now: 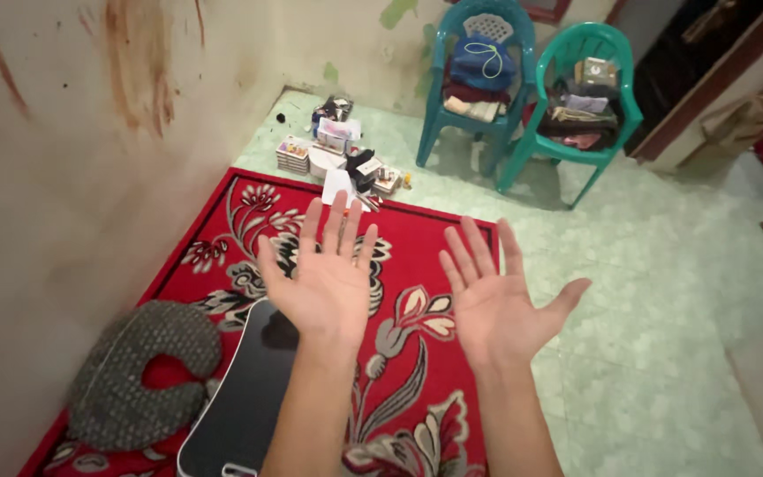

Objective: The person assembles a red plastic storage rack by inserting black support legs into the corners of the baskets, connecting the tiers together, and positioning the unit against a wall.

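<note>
My left hand (327,278) and my right hand (498,299) are both held out in front of me, palms up, fingers spread, with nothing in either. They hover above a red rug (417,265) with a white and black flower pattern. Below my left forearm lies a black flat slab with a white rim (240,397) on the rug. My left forearm hides part of its right edge.
A grey speckled neck pillow (139,371) lies on the rug by the stained wall (64,177). Small boxes and clutter (337,155) sit on the green tiled floor (664,291) past the rug. Two teal plastic chairs (479,71) (585,97) piled with clothes stand behind.
</note>
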